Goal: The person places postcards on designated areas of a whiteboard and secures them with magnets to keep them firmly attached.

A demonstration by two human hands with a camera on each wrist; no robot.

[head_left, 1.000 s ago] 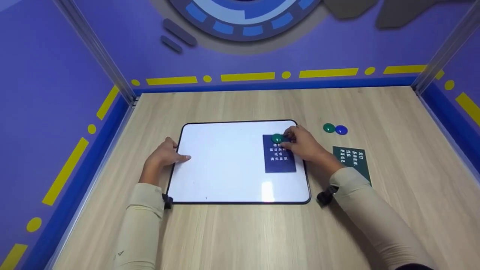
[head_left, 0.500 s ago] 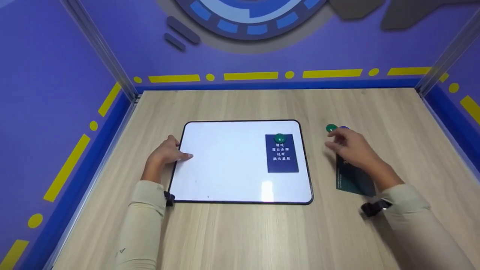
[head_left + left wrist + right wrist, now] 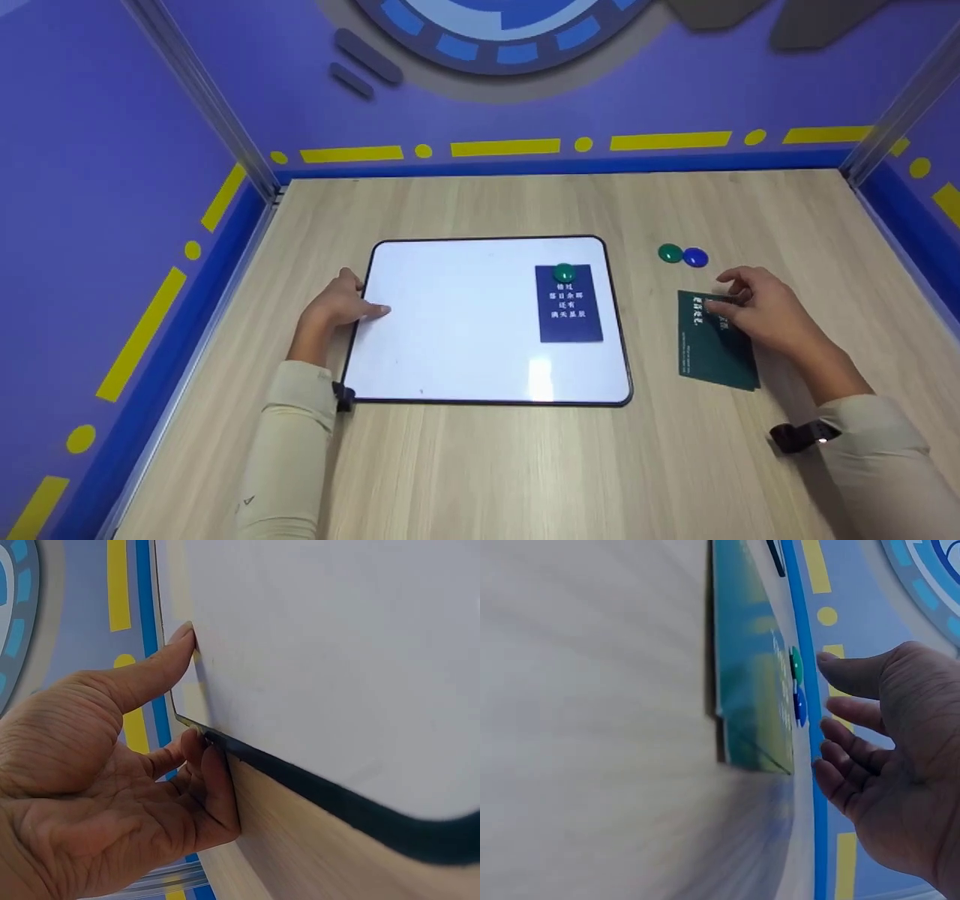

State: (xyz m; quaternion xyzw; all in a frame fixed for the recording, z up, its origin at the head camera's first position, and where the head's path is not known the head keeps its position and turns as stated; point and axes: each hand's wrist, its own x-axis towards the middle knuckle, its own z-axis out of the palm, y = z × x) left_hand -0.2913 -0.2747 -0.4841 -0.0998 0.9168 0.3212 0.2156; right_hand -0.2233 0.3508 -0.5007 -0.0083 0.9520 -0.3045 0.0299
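A whiteboard [image 3: 457, 322] with a black rim lies on the wooden table. My left hand [image 3: 337, 306] grips its left edge, the thumb [image 3: 154, 675] on the white face and the other fingers curled at the rim. On the board's right side a round green magnet [image 3: 564, 273] sits on the top of a dark blue card [image 3: 570, 326] with white writing. My right hand [image 3: 776, 311] hovers over dark green cards [image 3: 712, 356], stacked slightly askew on the table. In the right wrist view its fingers are loosely bent, with nothing between them and the thumb.
Right of the board, behind the green cards, a second green magnet [image 3: 670, 253] and a blue magnet [image 3: 696, 257] lie side by side. Blue-purple panels with yellow marks enclose the table [image 3: 480, 465] at the back and both sides.
My right hand has left the magnet on the blue card and travelled right, passing in front of the loose magnets, to the green cards. My left hand keeps its grip on the board.
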